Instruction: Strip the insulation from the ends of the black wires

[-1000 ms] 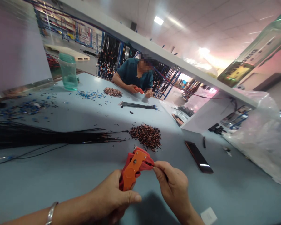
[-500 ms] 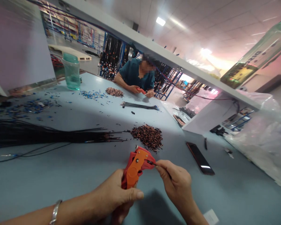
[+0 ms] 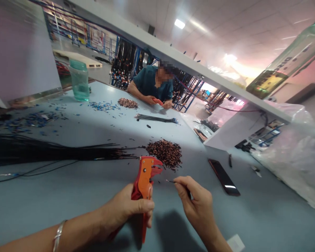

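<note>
- The left hand (image 3: 124, 208) is wrapped around the handles of a red and orange tool (image 3: 145, 182). The tool stands up, a bit tilted, with its mouth open to the right.
- The right hand (image 3: 196, 199) pinches a thin wire (image 3: 170, 181) between thumb and finger. The wire's bare tip points at the tool but does not touch it.
- A silver bracelet (image 3: 58, 236) is on the left arm.
- Just past the tool is a pile of little brown and black bits (image 3: 165, 153) on the blue-gray table (image 3: 94, 196).
- Left of that pile lies a big bunch of long black wires (image 3: 55, 153).
- Right of the right hand is a dark phone (image 3: 223, 176). A white square (image 3: 236, 243) is near the right arm.
- Farther back are little blue bits (image 3: 103, 106), a see-through green bottle (image 3: 79, 82) standing up, a small brown pile (image 3: 127, 103) and a small wire bunch (image 3: 156, 118).
- Across the table, a person (image 3: 156, 84) in a dark teal top holds a red tool (image 3: 158, 101).
</note>
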The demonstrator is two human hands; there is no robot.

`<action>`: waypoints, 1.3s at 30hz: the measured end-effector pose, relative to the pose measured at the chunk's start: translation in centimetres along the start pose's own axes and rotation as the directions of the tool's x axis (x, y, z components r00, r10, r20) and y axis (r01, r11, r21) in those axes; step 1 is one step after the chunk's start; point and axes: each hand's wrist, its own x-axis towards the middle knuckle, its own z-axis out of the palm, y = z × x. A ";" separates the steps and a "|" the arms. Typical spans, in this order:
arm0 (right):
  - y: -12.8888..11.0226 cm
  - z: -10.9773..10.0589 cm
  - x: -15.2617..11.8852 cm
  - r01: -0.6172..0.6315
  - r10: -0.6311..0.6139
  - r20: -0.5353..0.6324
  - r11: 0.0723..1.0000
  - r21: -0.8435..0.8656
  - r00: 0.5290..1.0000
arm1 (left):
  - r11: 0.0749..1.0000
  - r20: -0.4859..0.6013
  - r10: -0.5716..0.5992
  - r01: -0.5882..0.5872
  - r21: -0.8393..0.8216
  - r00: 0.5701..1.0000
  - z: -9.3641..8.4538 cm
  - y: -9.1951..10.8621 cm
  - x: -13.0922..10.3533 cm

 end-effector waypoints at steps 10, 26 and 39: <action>-0.3 0.7 0.0 -0.066 0.053 0.079 0.982 0.176 0.996 | 0.992 0.065 0.037 -0.045 0.119 0.997 0.6 0.7 -0.2; -1.7 1.5 -0.4 -0.694 0.514 0.473 0.446 0.565 0.716 | -0.188 0.430 0.670 -0.422 0.887 0.605 0.1 0.3 -0.1; -2.3 1.2 -0.6 -0.573 0.338 0.471 0.591 0.567 0.815 | -0.392 0.483 0.630 -0.287 0.874 0.608 0.1 0.0 0.1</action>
